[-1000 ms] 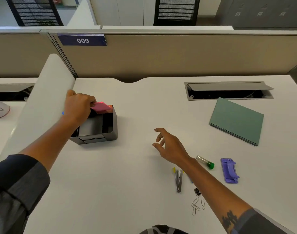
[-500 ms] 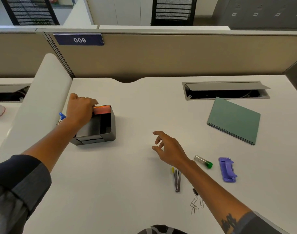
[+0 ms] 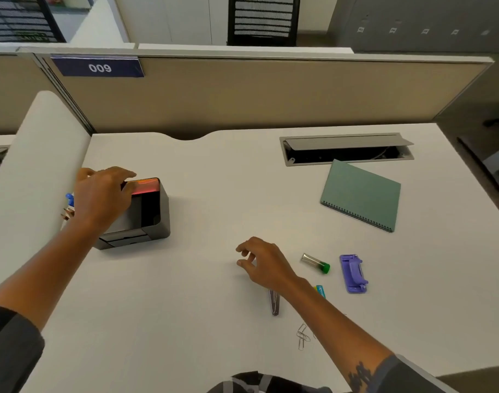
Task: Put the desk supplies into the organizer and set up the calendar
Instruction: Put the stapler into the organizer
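A dark grey organizer (image 3: 157,214) stands on the left of the white desk (image 3: 208,194). A pink sticky-note pad (image 3: 146,186) sits in its back compartment. My left hand (image 3: 101,194) reaches over the organizer, its fingertips touching the pad's left end. Over the desk's middle my right hand (image 3: 262,265) hovers with loosely curled fingers, holding nothing. The green spiral-bound calendar (image 3: 361,194) lies flat at the right. Loose supplies lie near my right wrist: a clear tube with a green cap (image 3: 316,263), a purple punch (image 3: 353,273), a metal clip (image 3: 274,303), paper clips (image 3: 302,336) and a small teal item (image 3: 321,290).
An open cable tray (image 3: 344,148) is sunk into the desk behind the calendar. A white side divider (image 3: 35,165) rises just left of the organizer, with a blue-tipped item (image 3: 69,198) beside it. A beige partition (image 3: 242,97) closes the back.
My left hand lowered the pink pad from above the organizer into its back compartment. My right hand stayed hovering, drifting slightly toward me.
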### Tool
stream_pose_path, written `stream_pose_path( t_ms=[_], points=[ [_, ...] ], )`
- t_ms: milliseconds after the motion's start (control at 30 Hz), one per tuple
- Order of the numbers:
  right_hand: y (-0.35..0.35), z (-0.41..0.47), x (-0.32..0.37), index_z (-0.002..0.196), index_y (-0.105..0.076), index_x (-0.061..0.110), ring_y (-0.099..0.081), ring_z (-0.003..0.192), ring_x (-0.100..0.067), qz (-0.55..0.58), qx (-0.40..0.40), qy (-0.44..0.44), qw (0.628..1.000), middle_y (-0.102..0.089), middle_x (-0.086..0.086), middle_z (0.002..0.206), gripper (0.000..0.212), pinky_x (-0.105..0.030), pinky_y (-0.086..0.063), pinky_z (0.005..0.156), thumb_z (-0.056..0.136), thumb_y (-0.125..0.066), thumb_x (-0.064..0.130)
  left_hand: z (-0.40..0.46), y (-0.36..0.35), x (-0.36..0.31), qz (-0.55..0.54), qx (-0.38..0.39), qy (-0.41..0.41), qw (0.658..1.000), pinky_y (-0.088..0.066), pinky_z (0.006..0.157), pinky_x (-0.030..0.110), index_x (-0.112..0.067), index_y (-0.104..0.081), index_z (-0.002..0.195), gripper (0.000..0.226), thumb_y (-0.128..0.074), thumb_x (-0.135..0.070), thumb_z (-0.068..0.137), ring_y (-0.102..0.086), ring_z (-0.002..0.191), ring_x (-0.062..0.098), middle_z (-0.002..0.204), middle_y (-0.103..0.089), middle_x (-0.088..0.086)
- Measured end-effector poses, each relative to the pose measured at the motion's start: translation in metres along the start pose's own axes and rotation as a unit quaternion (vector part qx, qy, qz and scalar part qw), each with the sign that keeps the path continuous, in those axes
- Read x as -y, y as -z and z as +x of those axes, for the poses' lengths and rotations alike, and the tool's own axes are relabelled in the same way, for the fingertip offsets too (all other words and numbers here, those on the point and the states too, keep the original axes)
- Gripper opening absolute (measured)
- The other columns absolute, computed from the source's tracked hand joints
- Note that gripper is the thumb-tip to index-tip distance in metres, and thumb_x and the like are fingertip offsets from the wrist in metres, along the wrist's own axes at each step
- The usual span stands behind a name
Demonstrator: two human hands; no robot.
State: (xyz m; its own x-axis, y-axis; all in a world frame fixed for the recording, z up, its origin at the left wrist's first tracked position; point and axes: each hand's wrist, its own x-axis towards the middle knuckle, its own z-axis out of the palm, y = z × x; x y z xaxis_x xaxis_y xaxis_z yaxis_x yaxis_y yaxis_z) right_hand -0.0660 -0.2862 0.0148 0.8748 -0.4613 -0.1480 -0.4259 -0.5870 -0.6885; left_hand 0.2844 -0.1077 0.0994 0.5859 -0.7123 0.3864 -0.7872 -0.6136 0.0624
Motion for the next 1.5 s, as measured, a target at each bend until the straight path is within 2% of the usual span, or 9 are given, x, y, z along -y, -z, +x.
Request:
stream_pose_path(
  t_ms=[233,300,433,533,600,900,1233,1367,1500],
  points=[
    [0.026,-0.031,-0.027,0.109,-0.071,0.028,-0.059,0.08,-0.005,-0.014,-0.072,-0.03,0.997,-0.062,0.017,0.099,0.019,-0.034,-0.05,0.088,0.091,-0.074,0.03,-0.045,0.02,-0.006,-0.041,-0.064,0.017,0.997,-0.024,0.095,0.021,-0.015,-0.078,0.111,0.016,-0.074,-0.021,0.097,-0.073,0.085,0.036,0.105,-0.081,0.009],
    [0.045,-0.044,-0.045,0.102,-0.072,0.023,-0.057,0.076,-0.007,-0.011,-0.144,-0.078,0.986,-0.062,0.013,0.094,0.013,-0.03,-0.051,0.077,0.09,-0.075,0.023,-0.062,0.026,-0.009,-0.054,-0.078,0.022,0.995,-0.031,0.098,0.027,-0.014,-0.079,0.11,0.016,-0.074,-0.02,0.096,-0.072,0.08,0.035,0.101,-0.081,0.009],
    [0.085,-0.082,-0.09,0.087,-0.068,0.019,-0.06,0.079,-0.009,-0.016,-0.255,-0.201,0.946,-0.062,0.008,0.09,0.011,-0.023,-0.047,0.066,0.087,-0.077,0.013,-0.096,0.039,-0.025,-0.092,-0.092,-0.019,0.991,-0.049,0.088,0.055,-0.011,-0.08,0.106,0.015,-0.074,-0.013,0.092,-0.073,0.077,0.034,0.097,-0.081,0.012],
    [0.103,-0.114,-0.124,0.089,-0.063,0.016,-0.062,0.082,-0.019,-0.035,-0.268,-0.282,0.921,-0.06,0.002,0.094,0.019,-0.023,-0.043,0.062,0.086,-0.081,0.02,-0.125,0.045,-0.04,-0.145,-0.09,-0.031,0.985,-0.049,0.096,0.058,-0.013,-0.08,0.11,0.017,-0.073,-0.017,0.096,-0.064,0.095,-0.012,0.101,-0.08,0.008],
    [0.105,-0.128,-0.139,0.097,-0.062,0.014,-0.061,0.087,-0.023,-0.045,-0.244,-0.314,0.917,-0.058,-0.002,0.101,0.029,-0.027,-0.044,0.066,0.083,-0.084,0.027,-0.143,0.045,-0.057,-0.158,-0.085,-0.046,0.983,-0.046,0.1,0.058,-0.014,-0.081,0.109,0.021,-0.068,-0.026,0.097,-0.053,0.097,-0.025,0.102,-0.08,0.006],
    [0.099,-0.139,-0.152,0.109,-0.058,0.022,-0.063,0.083,-0.018,-0.1,-0.23,-0.282,0.926,-0.065,0.004,0.098,0.043,-0.034,-0.058,0.064,0.079,-0.086,0.036,-0.192,0.044,-0.142,-0.212,-0.016,-0.035,0.976,-0.042,0.109,0.055,-0.019,-0.081,0.105,0.029,-0.061,-0.038,0.095,-0.075,0.088,0.009,0.104,-0.08,-0.005],
    [0.106,-0.145,-0.155,0.106,-0.069,0.016,-0.068,0.071,-0.023,-0.218,-0.257,-0.219,0.916,-0.074,-0.002,0.091,0.025,-0.024,-0.042,0.052,0.084,-0.079,0.02,-0.218,0.044,-0.191,-0.275,0.025,-0.059,0.959,-0.045,0.108,0.052,-0.025,-0.08,0.107,0.023,-0.065,-0.038,0.094,-0.073,0.083,0.001,0.106,-0.078,-0.016],
    [0.119,-0.14,-0.156,0.094,-0.07,0.018,-0.059,0.063,-0.026,-0.191,-0.289,-0.26,0.901,-0.073,-0.001,0.082,0.007,-0.027,-0.038,0.056,0.088,-0.07,0.014,-0.217,0.045,-0.208,-0.311,0.041,-0.051,0.948,-0.051,0.1,0.039,-0.027,-0.08,0.11,0.025,-0.063,-0.04,0.096,-0.063,0.096,-0.013,0.107,-0.072,-0.029],
    [0.126,-0.129,-0.145,0.084,-0.072,0.018,-0.058,0.058,-0.022,-0.191,-0.31,-0.222,0.904,-0.072,0.001,0.075,0.008,-0.025,-0.042,0.051,0.084,-0.073,0.01,-0.215,0.05,-0.238,-0.333,0.082,-0.062,0.937,-0.054,0.087,0.028,-0.033,-0.08,0.112,0.023,-0.066,-0.041,0.096,-0.068,0.091,-0.003,0.103,-0.072,-0.033]
  ],
)
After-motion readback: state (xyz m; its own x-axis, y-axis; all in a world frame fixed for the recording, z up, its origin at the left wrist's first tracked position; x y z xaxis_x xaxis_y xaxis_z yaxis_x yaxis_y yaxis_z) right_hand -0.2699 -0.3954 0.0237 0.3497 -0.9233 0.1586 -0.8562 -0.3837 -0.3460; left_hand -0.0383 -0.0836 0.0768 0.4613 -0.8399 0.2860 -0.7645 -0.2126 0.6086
